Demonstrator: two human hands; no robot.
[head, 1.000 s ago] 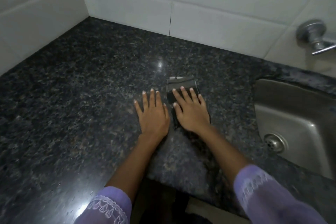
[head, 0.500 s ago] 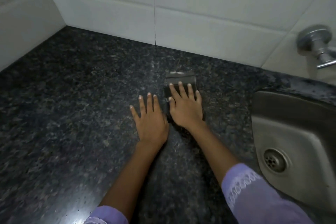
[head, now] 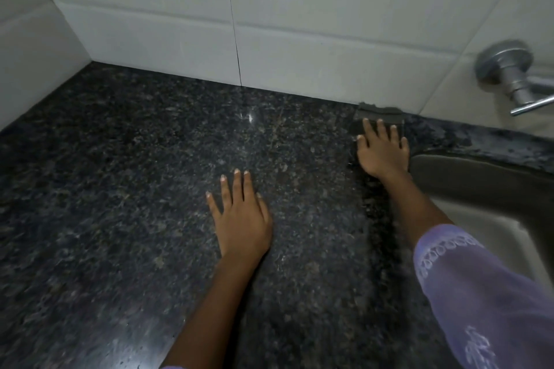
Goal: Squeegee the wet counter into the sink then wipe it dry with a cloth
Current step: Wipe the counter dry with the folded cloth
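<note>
A dark speckled granite counter (head: pixel 135 189) fills the view. My right hand (head: pixel 382 154) lies flat, fingers spread, pressing a folded dark grey cloth (head: pixel 379 118) onto the counter at the back, against the tiled wall and just left of the sink (head: pixel 479 189). Most of the cloth is hidden under the palm. My left hand (head: pixel 241 222) rests flat on the bare counter in the middle, fingers spread, holding nothing. No squeegee is in view.
White tiled walls (head: pixel 299 39) close the counter at the back and left, meeting in a corner at far left. A chrome tap (head: pixel 509 78) juts from the wall above the steel sink at right. A light glare lies on the counter's near edge.
My right hand has slid the cloth away from my left hand, to the right and back, up to the wall beside the sink. My left hand stays flat in place.
</note>
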